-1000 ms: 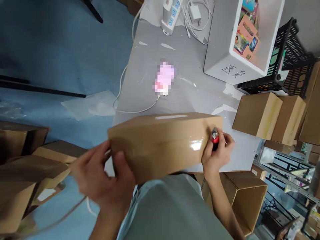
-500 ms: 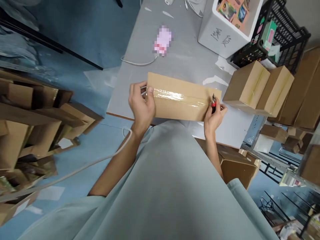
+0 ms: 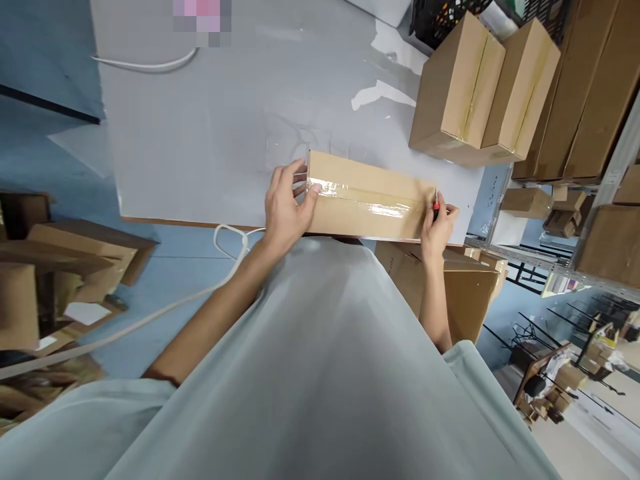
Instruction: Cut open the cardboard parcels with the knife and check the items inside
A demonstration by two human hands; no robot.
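Note:
A long cardboard box with shiny clear tape along its upper face lies at the near edge of the grey table. My left hand grips the box's left end, thumb on top and fingers behind the end. At the right end, my right hand is closed round a small red and black tool with a pointed metal tip. That hand also touches the box's right end. Its lower fingers are partly hidden.
Two taped boxes stand at the right of the table, near a black crate. Torn white film clings to the tabletop. A white cable lies at the upper left; open cartons are at lower left.
The view has shifted, so the table's far items have slid up and left. Both hands still hold the box, which now sits slightly further right in the picture.

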